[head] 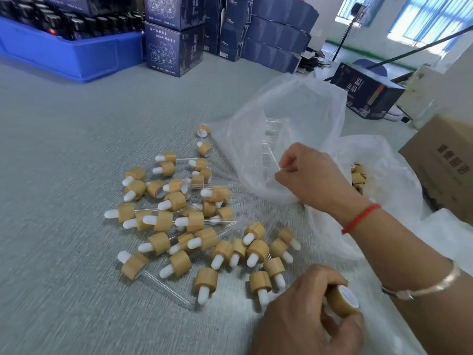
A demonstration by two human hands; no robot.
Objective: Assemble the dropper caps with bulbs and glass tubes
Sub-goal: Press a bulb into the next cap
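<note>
Pinching 1 glass tube (277, 167) at 12 o'clock, the right hand (311, 175) left the bag (294, 111). At 6 o'clock the left hand (304, 316) gripped a cap (341, 299); seating the tube likely came next.

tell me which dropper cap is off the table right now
The bamboo cap gripped in the left hand, white lining facing up; all the others lie on the table.

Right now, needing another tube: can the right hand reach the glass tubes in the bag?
Probably yes: the right hand pinches one glass tube at the plastic bag's open mouth.
</note>
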